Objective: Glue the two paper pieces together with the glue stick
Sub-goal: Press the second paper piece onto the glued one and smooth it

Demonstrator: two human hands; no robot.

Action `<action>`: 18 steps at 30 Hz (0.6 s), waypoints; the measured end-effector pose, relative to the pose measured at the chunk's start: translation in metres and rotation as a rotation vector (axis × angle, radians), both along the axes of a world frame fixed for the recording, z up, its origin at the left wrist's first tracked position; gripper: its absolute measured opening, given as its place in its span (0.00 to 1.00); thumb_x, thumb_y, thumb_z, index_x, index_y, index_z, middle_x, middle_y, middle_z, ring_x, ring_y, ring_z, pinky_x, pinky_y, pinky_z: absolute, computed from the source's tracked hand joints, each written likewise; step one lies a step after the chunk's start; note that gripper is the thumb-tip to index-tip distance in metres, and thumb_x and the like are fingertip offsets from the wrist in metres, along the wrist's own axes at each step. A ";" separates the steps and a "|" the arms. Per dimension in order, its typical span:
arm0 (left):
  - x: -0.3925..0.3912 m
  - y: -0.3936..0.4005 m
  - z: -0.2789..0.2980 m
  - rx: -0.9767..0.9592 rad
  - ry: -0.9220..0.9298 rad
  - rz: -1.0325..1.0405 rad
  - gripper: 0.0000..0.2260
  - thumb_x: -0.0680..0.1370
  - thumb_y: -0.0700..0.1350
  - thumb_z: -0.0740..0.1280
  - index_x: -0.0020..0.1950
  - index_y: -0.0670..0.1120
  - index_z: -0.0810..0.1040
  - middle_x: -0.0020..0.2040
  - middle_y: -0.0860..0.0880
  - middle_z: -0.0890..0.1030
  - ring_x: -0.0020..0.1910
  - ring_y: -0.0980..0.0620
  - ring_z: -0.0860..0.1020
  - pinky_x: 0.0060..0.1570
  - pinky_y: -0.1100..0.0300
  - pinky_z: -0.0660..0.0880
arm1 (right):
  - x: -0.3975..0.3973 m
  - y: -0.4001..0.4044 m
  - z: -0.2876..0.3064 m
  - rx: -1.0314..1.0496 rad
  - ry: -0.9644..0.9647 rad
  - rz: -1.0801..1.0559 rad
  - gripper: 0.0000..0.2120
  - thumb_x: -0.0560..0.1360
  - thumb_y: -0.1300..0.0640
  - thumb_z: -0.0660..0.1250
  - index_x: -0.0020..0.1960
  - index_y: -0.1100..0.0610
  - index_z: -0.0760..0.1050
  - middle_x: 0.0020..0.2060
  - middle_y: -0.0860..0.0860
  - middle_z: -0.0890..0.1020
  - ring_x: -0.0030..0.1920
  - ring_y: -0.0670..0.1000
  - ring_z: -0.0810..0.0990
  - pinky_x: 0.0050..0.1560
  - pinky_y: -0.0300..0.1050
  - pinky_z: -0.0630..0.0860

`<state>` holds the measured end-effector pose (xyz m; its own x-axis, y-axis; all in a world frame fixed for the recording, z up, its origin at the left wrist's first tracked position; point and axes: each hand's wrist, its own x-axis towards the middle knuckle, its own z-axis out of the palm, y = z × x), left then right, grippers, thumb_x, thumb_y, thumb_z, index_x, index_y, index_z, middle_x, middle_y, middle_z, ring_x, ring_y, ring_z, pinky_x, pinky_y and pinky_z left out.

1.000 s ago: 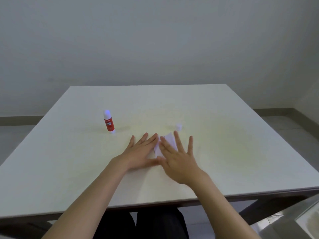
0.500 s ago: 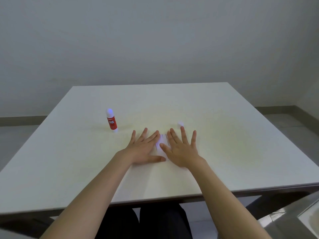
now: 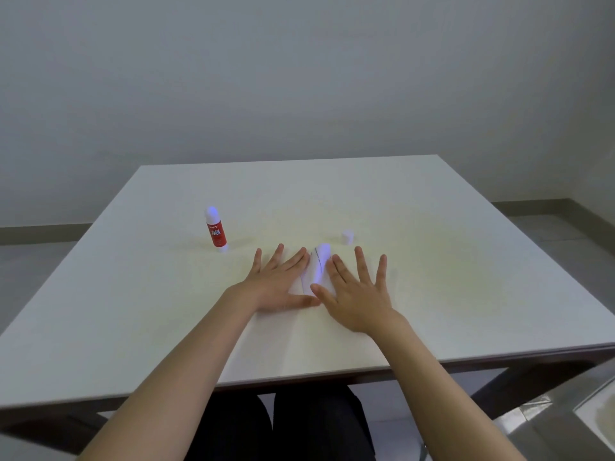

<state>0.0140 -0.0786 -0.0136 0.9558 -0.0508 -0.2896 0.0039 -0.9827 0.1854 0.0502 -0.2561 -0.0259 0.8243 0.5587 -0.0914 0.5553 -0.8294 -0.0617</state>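
Note:
Two white paper pieces (image 3: pixel 317 269) lie flat on the white table (image 3: pixel 432 277), overlapping, with a faint printed line showing in the strip between my hands. My left hand (image 3: pixel 278 282) lies flat on the papers' left part, fingers spread. My right hand (image 3: pixel 357 291) lies flat on the right part, fingers spread, its thumb near the left thumb. Both hands hide most of the paper. The red glue stick (image 3: pixel 215 231) stands upright and uncapped to the left of the hands. Its white cap (image 3: pixel 347 236) sits just beyond my right hand's fingertips.
The table's front edge (image 3: pixel 299 377) runs close to my body, with my dark-clothed legs under it. A grey wall stands behind the table. A shiny grey surface (image 3: pixel 582 404) shows at the bottom right corner.
My right hand has slid to the right across the paper, uncovering more of the strip between the hands. My left hand has stayed flat in place.

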 end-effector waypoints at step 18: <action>0.002 0.000 0.000 -0.010 0.017 0.004 0.45 0.71 0.71 0.55 0.77 0.51 0.36 0.78 0.58 0.36 0.76 0.48 0.32 0.71 0.39 0.31 | 0.034 -0.004 -0.005 -0.030 0.027 0.008 0.35 0.75 0.32 0.37 0.77 0.48 0.37 0.78 0.41 0.41 0.76 0.54 0.33 0.67 0.65 0.25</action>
